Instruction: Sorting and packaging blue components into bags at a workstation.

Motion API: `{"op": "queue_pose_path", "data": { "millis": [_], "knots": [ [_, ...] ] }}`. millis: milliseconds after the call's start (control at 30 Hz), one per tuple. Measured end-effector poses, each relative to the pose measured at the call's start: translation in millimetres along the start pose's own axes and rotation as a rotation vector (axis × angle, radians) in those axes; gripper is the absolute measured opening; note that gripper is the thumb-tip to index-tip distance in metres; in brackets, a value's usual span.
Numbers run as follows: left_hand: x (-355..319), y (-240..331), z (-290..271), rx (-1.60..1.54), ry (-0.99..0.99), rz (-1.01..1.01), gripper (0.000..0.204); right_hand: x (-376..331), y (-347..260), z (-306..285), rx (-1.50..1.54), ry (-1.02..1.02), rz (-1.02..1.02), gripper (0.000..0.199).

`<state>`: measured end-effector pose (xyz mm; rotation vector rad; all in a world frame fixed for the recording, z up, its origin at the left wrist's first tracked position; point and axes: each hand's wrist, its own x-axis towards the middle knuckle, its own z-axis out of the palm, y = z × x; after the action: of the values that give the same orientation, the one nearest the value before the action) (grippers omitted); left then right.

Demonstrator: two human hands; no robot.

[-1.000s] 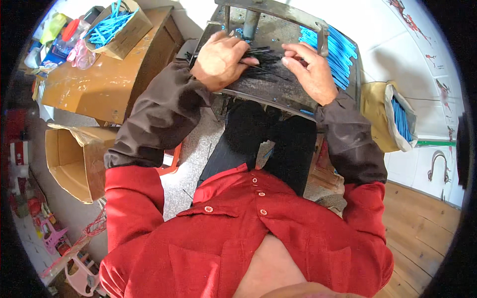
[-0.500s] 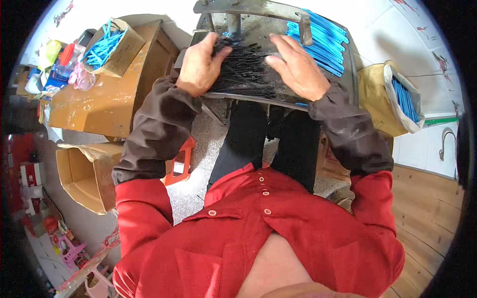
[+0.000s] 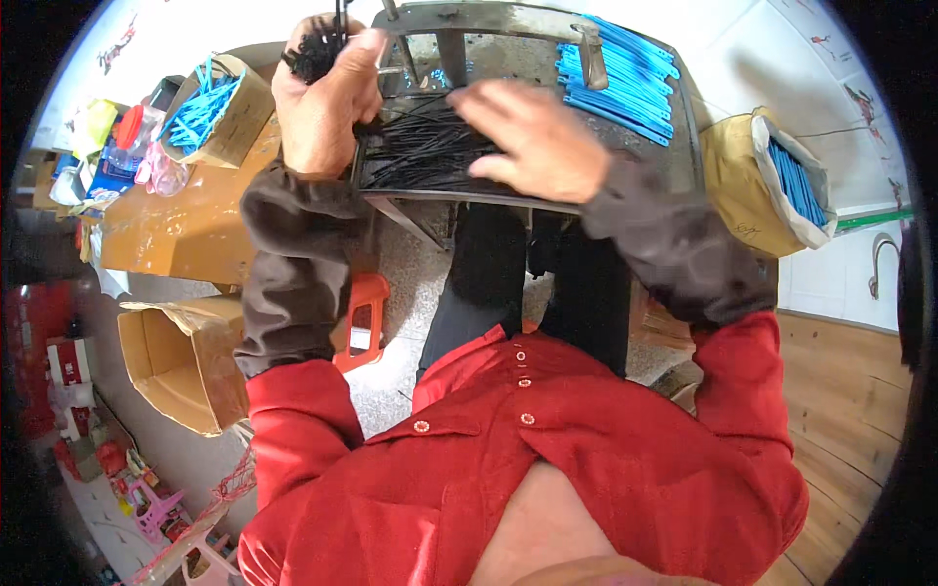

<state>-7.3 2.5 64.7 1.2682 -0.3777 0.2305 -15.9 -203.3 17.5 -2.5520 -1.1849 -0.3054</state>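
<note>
Raised past the left edge of the dark metal worktable (image 3: 650, 168), my left hand (image 3: 318, 127) is closed round a bundle of thin black strips (image 3: 315, 57). The bundle's ends point up out of the fist. Flat on the table lies a loose pile of the same thin black strips (image 3: 420, 151). Over the pile's right side my right hand (image 3: 542, 142) is spread, fingers stretched to the left and slightly smeared by motion. It seems to hold nothing; whether it touches the strips I cannot tell.
Flat blue strips (image 3: 625, 88) lie stacked at the table's far right, with a metal bar (image 3: 592, 61) above them. A carton of blue pieces (image 3: 210, 107) stands on the wooden desk (image 3: 176, 230). A yellow sack (image 3: 738, 181) sits right; an open cardboard box (image 3: 181, 356) lies left.
My left hand has moved left and up, off the table, and now grips black strips. My right hand has swung left over the pile. The remaining strips have spread leftward.
</note>
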Motion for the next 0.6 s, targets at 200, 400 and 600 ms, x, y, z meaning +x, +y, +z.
{"op": "queue_pose_path", "data": {
  "millis": [200,400,600],
  "knots": [
    [-9,-20,9,1.253,-0.504,-0.069,0.048,-44,26,-34,0.040,-0.463,0.496,0.068],
    [-15,-22,9,1.599,-0.726,-0.260,0.039,0,3,10,0.255,-0.140,0.321,0.029],
    [-13,-10,-24,1.161,-0.508,-0.220,0.027,-31,20,-13,0.242,0.123,0.077,0.037]
  ]
}}
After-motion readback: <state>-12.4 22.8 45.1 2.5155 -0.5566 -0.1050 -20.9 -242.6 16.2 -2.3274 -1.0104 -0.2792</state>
